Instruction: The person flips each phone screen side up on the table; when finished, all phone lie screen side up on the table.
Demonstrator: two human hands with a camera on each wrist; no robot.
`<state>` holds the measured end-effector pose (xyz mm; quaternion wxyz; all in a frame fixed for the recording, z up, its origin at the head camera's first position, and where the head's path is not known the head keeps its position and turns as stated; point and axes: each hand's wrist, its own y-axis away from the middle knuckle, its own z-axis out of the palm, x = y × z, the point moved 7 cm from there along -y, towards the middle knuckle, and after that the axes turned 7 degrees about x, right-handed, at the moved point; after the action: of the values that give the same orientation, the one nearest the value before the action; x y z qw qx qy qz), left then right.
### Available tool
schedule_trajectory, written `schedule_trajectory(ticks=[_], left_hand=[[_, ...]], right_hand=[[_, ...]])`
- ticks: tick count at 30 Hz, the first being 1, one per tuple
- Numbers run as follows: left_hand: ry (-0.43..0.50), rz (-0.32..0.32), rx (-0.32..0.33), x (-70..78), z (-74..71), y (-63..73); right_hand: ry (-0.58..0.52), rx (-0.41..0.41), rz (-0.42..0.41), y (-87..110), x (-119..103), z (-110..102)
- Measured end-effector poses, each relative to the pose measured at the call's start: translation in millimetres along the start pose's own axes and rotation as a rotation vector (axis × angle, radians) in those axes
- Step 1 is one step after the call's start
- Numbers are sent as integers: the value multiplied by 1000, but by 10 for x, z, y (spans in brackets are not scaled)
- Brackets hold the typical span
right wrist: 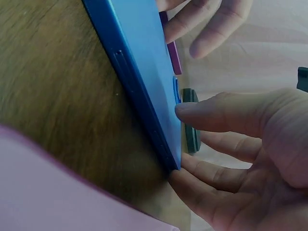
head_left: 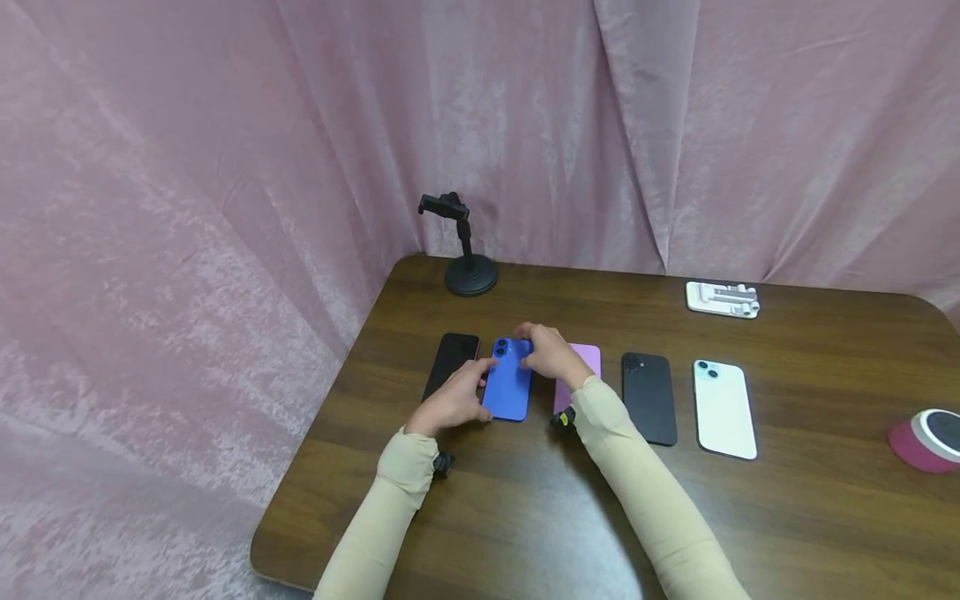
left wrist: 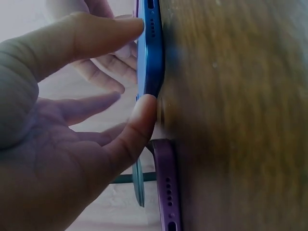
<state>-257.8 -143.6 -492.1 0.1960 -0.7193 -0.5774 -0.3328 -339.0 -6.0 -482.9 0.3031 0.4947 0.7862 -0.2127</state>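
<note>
While the flat, glossy blue phone with rounded corners [head_left: 507,390] lay on the brown wooden table [head_left: 517,500], its left side was touched by the left hand [head_left: 452,404] and its camera end by the right hand [head_left: 553,357], both with fingers loosely spread rather than curled round it. Left of this grip a black phone with a reddish edge [head_left: 448,361] was placed; to its right, a lilac phone [head_left: 588,356], a matte black phone [head_left: 649,402] and a pale mint phone [head_left: 725,410] were lined up. The row seemed largely laid out, only the blue phone being not yet let go.
</note>
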Motion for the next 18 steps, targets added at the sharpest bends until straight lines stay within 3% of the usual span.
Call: schedule_trajectory(ticks=[10, 18], left_hand=[[-69, -60, -27, 41, 48, 11], [-131, -78, -25, 22, 92, -30]], right_hand=[[14, -9, 51, 17, 16, 20], [58, 4, 36, 13, -1, 0]])
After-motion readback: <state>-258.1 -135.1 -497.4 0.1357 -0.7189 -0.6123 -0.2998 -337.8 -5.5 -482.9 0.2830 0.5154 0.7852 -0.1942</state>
